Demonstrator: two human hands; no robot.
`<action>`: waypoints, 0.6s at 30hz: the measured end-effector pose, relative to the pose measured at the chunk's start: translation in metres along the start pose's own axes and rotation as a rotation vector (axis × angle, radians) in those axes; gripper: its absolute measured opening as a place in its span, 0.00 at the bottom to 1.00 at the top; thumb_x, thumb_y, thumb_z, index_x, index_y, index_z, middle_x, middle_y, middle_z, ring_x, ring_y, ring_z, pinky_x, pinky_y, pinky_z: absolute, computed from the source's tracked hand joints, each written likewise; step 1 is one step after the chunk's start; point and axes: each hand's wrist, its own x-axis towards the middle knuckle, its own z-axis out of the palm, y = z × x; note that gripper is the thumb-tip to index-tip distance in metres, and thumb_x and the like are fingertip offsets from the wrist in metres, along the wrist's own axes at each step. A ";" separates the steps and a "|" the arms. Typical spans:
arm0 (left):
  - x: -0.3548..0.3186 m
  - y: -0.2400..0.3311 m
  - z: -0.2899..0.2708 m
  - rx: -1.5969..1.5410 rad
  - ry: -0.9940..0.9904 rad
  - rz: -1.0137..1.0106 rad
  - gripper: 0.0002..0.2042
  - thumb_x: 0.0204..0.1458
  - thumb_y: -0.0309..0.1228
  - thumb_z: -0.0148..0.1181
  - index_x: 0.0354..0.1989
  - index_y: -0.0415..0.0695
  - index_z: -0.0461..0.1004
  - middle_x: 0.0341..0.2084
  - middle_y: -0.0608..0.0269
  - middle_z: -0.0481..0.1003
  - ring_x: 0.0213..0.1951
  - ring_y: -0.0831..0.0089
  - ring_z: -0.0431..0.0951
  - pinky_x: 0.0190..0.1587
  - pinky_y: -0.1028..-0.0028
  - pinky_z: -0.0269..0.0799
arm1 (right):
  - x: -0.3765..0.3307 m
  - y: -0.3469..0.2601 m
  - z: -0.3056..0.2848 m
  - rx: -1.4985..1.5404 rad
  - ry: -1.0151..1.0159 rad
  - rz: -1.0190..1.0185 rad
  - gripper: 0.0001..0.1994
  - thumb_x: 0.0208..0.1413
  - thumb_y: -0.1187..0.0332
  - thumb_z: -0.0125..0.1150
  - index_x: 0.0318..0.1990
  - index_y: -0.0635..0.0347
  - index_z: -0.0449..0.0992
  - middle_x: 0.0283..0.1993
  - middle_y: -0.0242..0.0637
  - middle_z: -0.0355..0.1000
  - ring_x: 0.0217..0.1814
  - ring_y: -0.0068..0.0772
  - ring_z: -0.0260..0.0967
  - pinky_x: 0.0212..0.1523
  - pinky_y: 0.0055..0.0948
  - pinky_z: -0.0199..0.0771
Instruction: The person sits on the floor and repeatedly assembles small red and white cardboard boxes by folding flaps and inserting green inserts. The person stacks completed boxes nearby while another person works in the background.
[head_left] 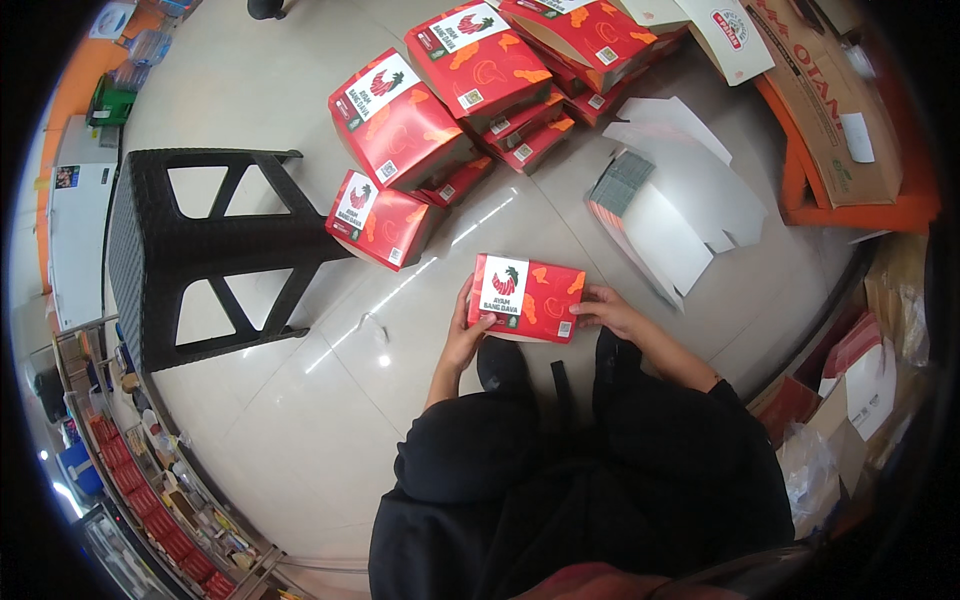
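Between my two hands is a red cardboard food box [548, 300] with a white label panel and orange drawings, held above my shoes. My left hand [463, 332] grips its left edge, thumb on the printed face. At the right edge, my right hand [608, 311] closes on the box with the fingers partly hidden behind it. Beyond my hands, several red boxes of the same print [390, 125] lie in a stacked heap on the floor. Right of the heap rests an opened white wrapper [690, 190] around a stack of flat card pieces [622, 184].
A black plastic stool [225, 255] lies on its side at left. Brown cartons [835, 110] on an orange support stand at the far right. Plastic bags and card pieces [860, 390] crowd the right side. A shelf with red packs [150, 505] runs along the lower left.
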 end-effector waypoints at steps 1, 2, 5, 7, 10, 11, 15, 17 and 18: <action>-0.005 -0.005 -0.002 0.109 0.075 0.115 0.32 0.47 0.25 0.60 0.61 0.45 0.53 0.53 0.57 0.63 0.55 0.67 0.64 0.55 0.68 0.63 | -0.006 -0.007 0.012 -0.046 -0.042 -0.034 0.29 0.44 0.68 0.67 0.56 0.60 0.63 0.51 0.37 0.66 0.49 0.29 0.66 0.43 0.28 0.70; -0.008 -0.008 -0.010 0.098 0.189 0.213 0.30 0.47 0.27 0.59 0.60 0.44 0.54 0.53 0.57 0.64 0.54 0.67 0.65 0.54 0.68 0.63 | -0.008 -0.011 0.023 -0.091 -0.084 -0.067 0.28 0.45 0.69 0.67 0.55 0.60 0.64 0.51 0.37 0.66 0.48 0.29 0.66 0.43 0.29 0.70; -0.010 0.008 -0.043 -0.007 0.443 0.477 0.26 0.51 0.34 0.53 0.58 0.41 0.56 0.52 0.57 0.64 0.53 0.65 0.66 0.55 0.66 0.63 | -0.003 -0.019 0.045 -0.316 -0.193 -0.251 0.26 0.48 0.70 0.64 0.55 0.58 0.64 0.43 0.32 0.67 0.43 0.21 0.66 0.38 0.20 0.68; -0.010 0.057 -0.059 -0.111 0.509 0.548 0.24 0.55 0.39 0.47 0.57 0.40 0.56 0.52 0.56 0.65 0.52 0.65 0.68 0.55 0.65 0.63 | -0.001 -0.018 0.048 -0.403 -0.182 -0.341 0.25 0.48 0.65 0.65 0.54 0.57 0.66 0.42 0.31 0.69 0.39 0.20 0.68 0.37 0.21 0.69; 0.009 0.117 -0.082 -0.019 0.605 0.579 0.27 0.54 0.48 0.48 0.56 0.42 0.58 0.52 0.56 0.64 0.53 0.67 0.66 0.54 0.62 0.62 | 0.003 -0.020 0.033 -0.365 -0.036 -0.433 0.19 0.50 0.68 0.62 0.51 0.58 0.69 0.40 0.30 0.69 0.37 0.17 0.66 0.35 0.20 0.68; 0.015 0.129 -0.094 0.016 0.642 0.514 0.29 0.53 0.49 0.49 0.57 0.43 0.57 0.53 0.56 0.64 0.54 0.66 0.64 0.54 0.58 0.61 | 0.002 -0.024 0.032 -0.353 0.024 -0.453 0.18 0.50 0.69 0.61 0.50 0.58 0.70 0.38 0.29 0.70 0.35 0.16 0.65 0.34 0.19 0.67; 0.040 0.141 -0.088 0.157 0.658 0.256 0.35 0.48 0.53 0.54 0.60 0.46 0.54 0.56 0.57 0.59 0.59 0.61 0.57 0.51 0.47 0.57 | -0.007 -0.035 0.008 -0.427 0.391 -0.655 0.10 0.52 0.71 0.59 0.43 0.59 0.72 0.29 0.27 0.69 0.29 0.14 0.63 0.31 0.16 0.65; 0.052 0.138 -0.089 0.154 0.559 0.178 0.33 0.49 0.51 0.54 0.59 0.45 0.55 0.55 0.57 0.62 0.56 0.63 0.62 0.51 0.53 0.61 | -0.007 -0.042 -0.014 -0.435 0.609 -0.757 0.08 0.52 0.70 0.59 0.39 0.60 0.73 0.26 0.26 0.68 0.26 0.14 0.62 0.29 0.16 0.64; 0.059 0.138 -0.096 0.124 0.521 0.219 0.32 0.50 0.50 0.54 0.59 0.45 0.56 0.54 0.57 0.63 0.54 0.64 0.65 0.51 0.56 0.63 | -0.003 -0.052 -0.025 -0.390 0.707 -0.776 0.08 0.51 0.69 0.60 0.37 0.60 0.72 0.24 0.25 0.68 0.25 0.13 0.62 0.29 0.16 0.64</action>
